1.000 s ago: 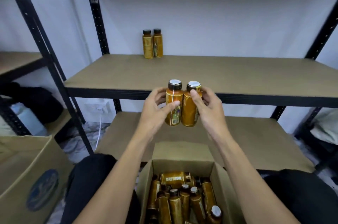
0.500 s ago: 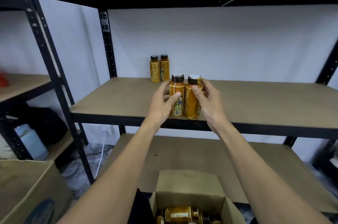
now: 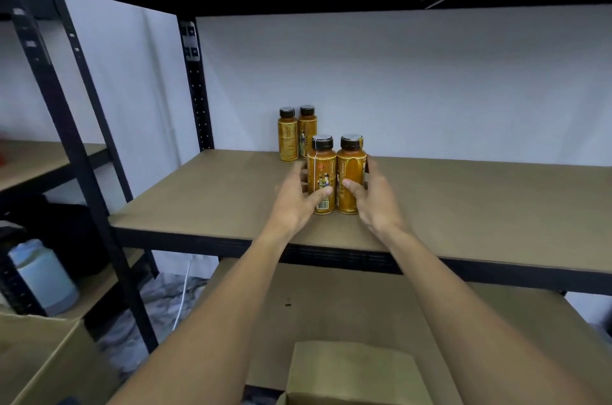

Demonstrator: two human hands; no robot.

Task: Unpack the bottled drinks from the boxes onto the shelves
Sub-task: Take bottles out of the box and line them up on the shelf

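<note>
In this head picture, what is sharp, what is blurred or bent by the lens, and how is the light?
Head view: even, soft light, no hard shadows; the left bottle and right bottle, held by the left hand and right hand, are sharp; the black upright leans from wide-angle distortion; the pale container at the left edge is blurred.

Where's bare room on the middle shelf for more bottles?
Bare shelf runs right of the right hand to the picture's edge, and left of the left hand toward the upright post. Crowded only behind the held pair, where two back bottles stand.
</note>
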